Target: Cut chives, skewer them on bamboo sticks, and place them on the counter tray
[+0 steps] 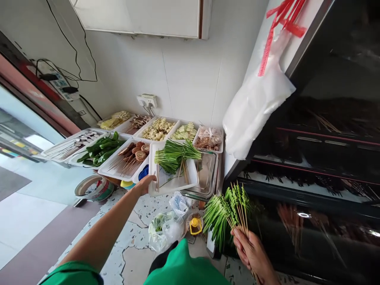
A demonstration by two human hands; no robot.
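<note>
My left hand [146,185] grips the near left edge of a white tray [175,185]. Skewers of green chives [178,154] lie across the far side of that tray, their sticks pointing toward me. In my right hand [251,249] is a bunch of green vegetable skewers [231,209], held by the wooden sticks with the long green leaves hanging to the left. My right hand is closed round the sticks, low in front of the dark display cabinet. A metal tray with a lid [209,174] sits partly beneath and right of the white tray.
Trays of mushroom skewers [139,151], green peppers [102,149], cauliflower [158,128] and sliced vegetables [185,130] line the wall. A plastic bag bundle [255,107] hangs at right beside the glass cabinet [297,190]. Bags [166,229], a yellow-capped bottle [195,224] and a bucket [94,188] stand on the floor.
</note>
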